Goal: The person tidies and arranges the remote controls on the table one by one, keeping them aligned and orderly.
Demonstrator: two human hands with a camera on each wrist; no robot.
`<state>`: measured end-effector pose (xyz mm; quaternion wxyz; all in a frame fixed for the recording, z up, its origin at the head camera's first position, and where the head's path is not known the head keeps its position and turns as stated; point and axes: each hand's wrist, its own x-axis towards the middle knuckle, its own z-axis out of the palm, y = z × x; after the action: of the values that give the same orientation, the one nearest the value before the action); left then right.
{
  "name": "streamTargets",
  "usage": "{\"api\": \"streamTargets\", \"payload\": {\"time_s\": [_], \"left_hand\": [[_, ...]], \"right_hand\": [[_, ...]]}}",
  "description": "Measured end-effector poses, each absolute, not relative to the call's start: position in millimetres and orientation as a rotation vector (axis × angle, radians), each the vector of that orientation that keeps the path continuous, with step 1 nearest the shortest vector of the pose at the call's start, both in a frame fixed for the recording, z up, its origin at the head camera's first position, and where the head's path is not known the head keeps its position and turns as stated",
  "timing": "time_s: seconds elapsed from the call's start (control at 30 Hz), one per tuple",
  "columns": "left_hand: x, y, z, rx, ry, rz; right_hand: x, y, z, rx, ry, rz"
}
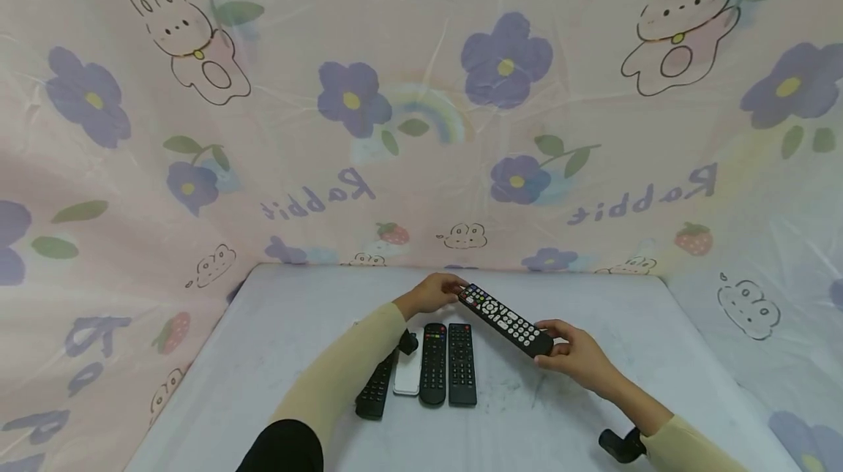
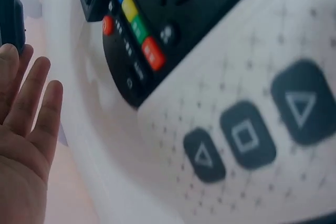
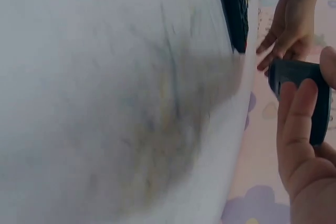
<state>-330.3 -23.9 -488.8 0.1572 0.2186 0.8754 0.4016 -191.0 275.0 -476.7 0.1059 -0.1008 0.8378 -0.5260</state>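
Note:
A black remote control [image 1: 506,318] with white buttons and a few coloured ones is held tilted above the table between both hands. My right hand [image 1: 579,358] grips its near right end, thumb on one side and fingers on the other. At the far left end, my left hand [image 1: 431,293] pinches the corner with thumb and fingertips. In the left wrist view, the other fingers of the left hand [image 2: 26,129] stay fairly straight, and only a dark edge of the remote shows. The right wrist view shows the remote's underside [image 3: 299,72] against the right fingers [image 3: 298,114].
Below the left forearm, a row lies on the white table [image 1: 263,355]: a black remote [image 1: 375,388], a white remote [image 1: 407,366], and two more black remotes, one rounded [image 1: 433,366] and one squarer [image 1: 462,366]. A patterned curtain [image 1: 421,165] surrounds the table's back and sides.

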Motion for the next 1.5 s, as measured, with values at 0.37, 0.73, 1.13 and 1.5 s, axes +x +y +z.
{"api": "streamTargets", "payload": {"time_s": [0.37,0.73,1.13,1.5], "left_hand": [[-324.7,-15.1,-497.0,0.640,2.464,1.133],[-321.7,-5.8,-505.3,0.668,2.424,1.088],[-318.7,2.9,-505.8,0.680,2.438,0.974],[-318.1,5.2,-505.6,0.591,2.380,1.035]], "right_hand": [[-168.9,252.8,-487.9,-0.271,2.451,-1.466],[-148.9,221.3,-501.6,-0.181,2.640,-1.191],[-144.7,197.1,-501.5,-0.094,2.760,-1.064],[-142.2,182.9,-506.8,-0.090,2.773,-1.066]]}}
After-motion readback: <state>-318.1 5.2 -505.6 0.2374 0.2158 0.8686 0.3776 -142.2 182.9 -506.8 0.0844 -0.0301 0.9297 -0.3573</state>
